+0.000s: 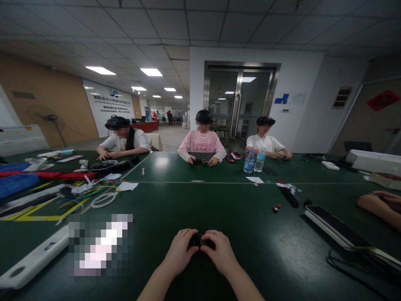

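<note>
Near the front middle of the green table (175,200), my left hand (181,247) and my right hand (219,250) meet around a small black object (196,239). Fingers and thumb of each hand are closed on it, the left hand on its left side and the right hand on its right. The thumb tips nearly touch below the object. My fingers cover much of it, and its exact kind cannot be made out.
Left are a white power strip (37,255), a blurred bright rectangle (103,246) and loose cables (103,200). Right are a small red-black piece (276,208), a flat device (338,228) and another person's hand (374,202). Bottles (249,162) and three seated people are across.
</note>
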Motion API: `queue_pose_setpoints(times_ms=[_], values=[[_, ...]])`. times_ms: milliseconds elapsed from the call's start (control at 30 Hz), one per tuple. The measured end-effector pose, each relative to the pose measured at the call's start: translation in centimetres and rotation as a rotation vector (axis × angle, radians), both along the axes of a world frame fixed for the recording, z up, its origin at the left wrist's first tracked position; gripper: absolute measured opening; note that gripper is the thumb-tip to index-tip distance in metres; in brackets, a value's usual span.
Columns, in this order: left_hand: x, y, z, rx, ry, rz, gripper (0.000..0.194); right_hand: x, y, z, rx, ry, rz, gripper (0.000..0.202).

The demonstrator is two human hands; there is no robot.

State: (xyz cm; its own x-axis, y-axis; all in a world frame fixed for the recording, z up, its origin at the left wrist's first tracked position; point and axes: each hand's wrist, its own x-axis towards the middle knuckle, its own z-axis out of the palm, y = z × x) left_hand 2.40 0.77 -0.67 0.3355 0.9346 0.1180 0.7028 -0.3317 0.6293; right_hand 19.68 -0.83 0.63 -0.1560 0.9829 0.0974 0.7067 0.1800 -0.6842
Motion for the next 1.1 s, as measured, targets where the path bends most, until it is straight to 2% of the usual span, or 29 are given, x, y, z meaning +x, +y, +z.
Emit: queue_pose_setpoints(times_ms=[233, 433, 567, 733, 900, 1100], values=[[0.1, -0.3, 0.8, -0.045, 0.012, 0.006, 0.042, 0.2, 0.1, -0.2, -0.011, 0.067, -0.007, 0.017], [-0.1, -0.1, 0.5, -0.087, 0.007, 0.011, 0.045, 0.9, 0.4, -0.1, -0.046, 0.326, -0.052, 0.017], [-0.2, -0.1, 0.2, -0.089, 0.0, 0.024, 0.045, 1.4, 0.6, -0.1, -0.082, 0.414, -0.061, 0.021], [-0.3, 0.0, 0.0, -0.083, -0.022, 0.028, 0.045, 1.9, 0.8, -0.4, -0.067, 0.498, -0.072, 0.023], [-0.1, -0.2, 0.4, -0.069, -0.013, 0.023, 0.045, 2.7, 1.2, -0.8, -0.018, 0.575, -0.122, 0.026], [-0.3, -0.1, 0.1, -0.07, -0.038, 0.025, 0.046, 3.8, 1.2, -0.1, 0.022, 0.658, -0.185, 0.029]])
